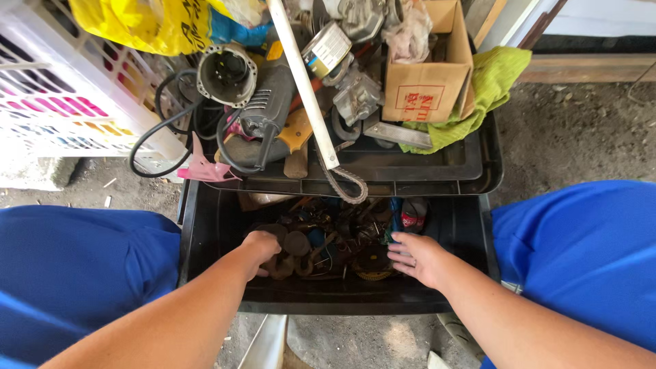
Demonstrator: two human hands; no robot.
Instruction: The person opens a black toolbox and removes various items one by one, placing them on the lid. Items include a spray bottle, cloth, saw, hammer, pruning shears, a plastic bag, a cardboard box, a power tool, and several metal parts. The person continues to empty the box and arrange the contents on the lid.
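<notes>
Left hands: the left hand [261, 247] is down in the black toolbox [205, 232], at about 9 o'clock of its contents, fingers curled closed around dark round grinding discs [295, 244]; exactly which piece it grips I cannot tell.
Right hands: the right hand [417, 256] lies open, palm down and fingers spread, at about 3 o'clock of the heap, touching the parts beside a toothed yellow-edged disc [372, 268]; it grips nothing.
Where the parts are: the discs sit in a tangle of small metal hardware [342, 229] in the middle of the box, between the two hands.
Above the box: at 12 o'clock a lift-out tray [437, 167] carries an angle grinder [263, 113] with its black cord [154, 140], a white pipe [304, 85], a cardboard box [427, 75] and a green cloth [488, 85].
To the side: a white plastic crate [61, 89] stands at 10 o'clock; blue-clad knees [75, 266] flank the box.
Doing it well: in my judgement, lift one disc straight up by its rim, let the open hand hold the loose pieces down, and keep fingertips away from the toothed edge and sharp scraps.
</notes>
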